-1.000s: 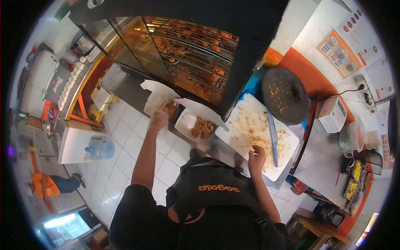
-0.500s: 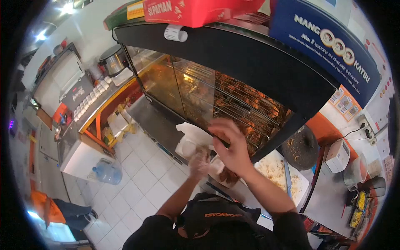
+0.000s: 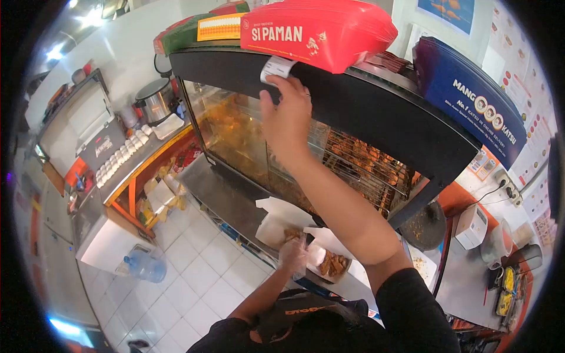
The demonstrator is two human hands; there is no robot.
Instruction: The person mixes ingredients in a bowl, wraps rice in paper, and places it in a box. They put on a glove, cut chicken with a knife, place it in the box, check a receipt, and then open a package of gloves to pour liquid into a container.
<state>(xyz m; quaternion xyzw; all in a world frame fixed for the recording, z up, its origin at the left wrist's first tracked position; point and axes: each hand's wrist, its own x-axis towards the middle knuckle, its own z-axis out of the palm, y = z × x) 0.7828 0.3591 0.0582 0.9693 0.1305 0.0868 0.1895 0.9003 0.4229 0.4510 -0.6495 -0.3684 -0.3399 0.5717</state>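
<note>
My left hand (image 3: 293,257), in a clear plastic glove, is at the right side of an open white takeaway box (image 3: 272,228). Its fingers are closed on a brown piece of fried chicken (image 3: 292,234) inside that box. Just to the right, a second open box (image 3: 321,238) holds more chicken pieces (image 3: 333,265). My bare right hand (image 3: 286,112) is raised in front of the black display cabinet, thumb apart from the fingers. Its fingertips reach the lower edge of a curled white paper slip (image 3: 276,70) on the cabinet's top front.
Browned food lies on racks (image 3: 365,170) inside the display cabinet (image 3: 376,109). Red packaging (image 3: 318,35) and blue boxes (image 3: 471,88) stand on top. A dark round pan (image 3: 426,226) is at right. Left are a counter with white wrapped items (image 3: 123,156) and a water bottle (image 3: 146,265).
My right hand has risen from beside the cabinet opening to the paper slip. My left hand has shifted slightly right and down in view. The camera view has also shifted.
</note>
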